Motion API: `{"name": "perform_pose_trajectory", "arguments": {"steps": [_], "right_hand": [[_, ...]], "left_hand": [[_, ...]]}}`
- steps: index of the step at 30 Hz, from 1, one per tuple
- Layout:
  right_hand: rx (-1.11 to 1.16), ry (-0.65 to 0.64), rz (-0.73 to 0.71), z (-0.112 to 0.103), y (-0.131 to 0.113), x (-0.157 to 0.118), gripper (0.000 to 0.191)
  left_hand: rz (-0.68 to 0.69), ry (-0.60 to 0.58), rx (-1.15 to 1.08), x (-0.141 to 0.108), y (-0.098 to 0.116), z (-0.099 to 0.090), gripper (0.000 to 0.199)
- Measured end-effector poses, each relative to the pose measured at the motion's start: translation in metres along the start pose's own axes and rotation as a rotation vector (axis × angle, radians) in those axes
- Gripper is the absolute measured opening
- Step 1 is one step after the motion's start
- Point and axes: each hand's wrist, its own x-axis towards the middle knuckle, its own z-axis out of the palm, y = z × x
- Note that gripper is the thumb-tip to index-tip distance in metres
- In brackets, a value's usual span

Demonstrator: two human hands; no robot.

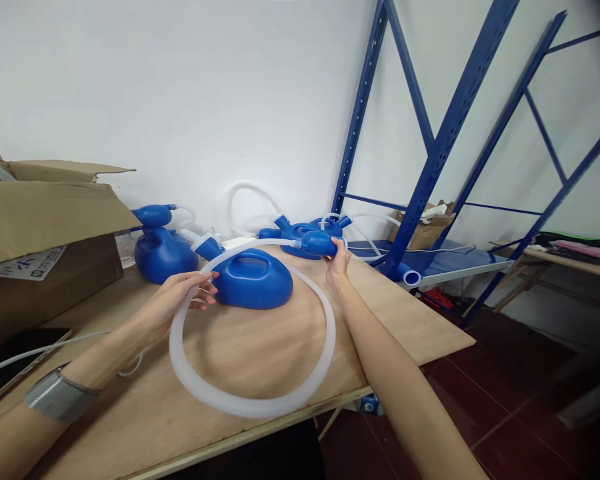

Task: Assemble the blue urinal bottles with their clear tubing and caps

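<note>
A long translucent white hose (255, 407) makes a large loop above the front of the wooden table (260, 353). At its end is a blue funnel-like head (317, 244), pinched at its right side by my right hand (338, 261). On the left of the loop, my left hand (187, 293) has its thumb and fingers around the hose near the neck of a blue bottle. That bottle (255, 283), with an oval handle opening, lies on the table behind the loop. The spout at its upper left is partly behind the hose.
An open cardboard box (50, 220) stands at the left, beside another blue bottle (165, 257). More blue bottles (305, 231) with hoses lie at the back. A blue metal rack (430, 167) rises at the right, holding a small carton (425, 230).
</note>
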Motion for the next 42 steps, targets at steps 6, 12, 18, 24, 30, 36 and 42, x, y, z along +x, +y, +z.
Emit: {"name": "perform_pose_trajectory", "arguments": {"steps": [6, 12, 18, 24, 30, 36, 42], "right_hand": [[0.014, -0.09, -0.021, 0.001, -0.001, -0.003, 0.033], [0.027, -0.196, -0.012, 0.005, -0.005, -0.011, 0.035], [0.018, -0.304, -0.003, 0.014, -0.004, -0.028, 0.036], [0.013, -0.342, -0.02, 0.018, -0.006, -0.037, 0.036], [0.027, -0.349, -0.033, 0.019, -0.01, -0.042, 0.036], [0.06, -0.418, -0.045, 0.028, -0.012, -0.059, 0.034], [0.129, -0.385, -0.065, 0.032, -0.017, -0.064, 0.034]], "left_hand": [[0.062, 0.065, 0.142, 0.003, -0.004, -0.005, 0.037], [0.144, 0.052, 0.401, 0.005, -0.009, -0.006, 0.053], [0.276, 0.041, 0.546, 0.01, -0.011, -0.009, 0.062], [0.517, -0.08, 0.987, 0.031, -0.003, -0.013, 0.057], [0.629, -0.046, 1.233, 0.027, 0.016, 0.013, 0.058], [0.662, -0.046, 1.334, 0.024, 0.045, 0.063, 0.056], [0.744, -0.082, 1.296, 0.036, 0.058, 0.087, 0.049]]}}
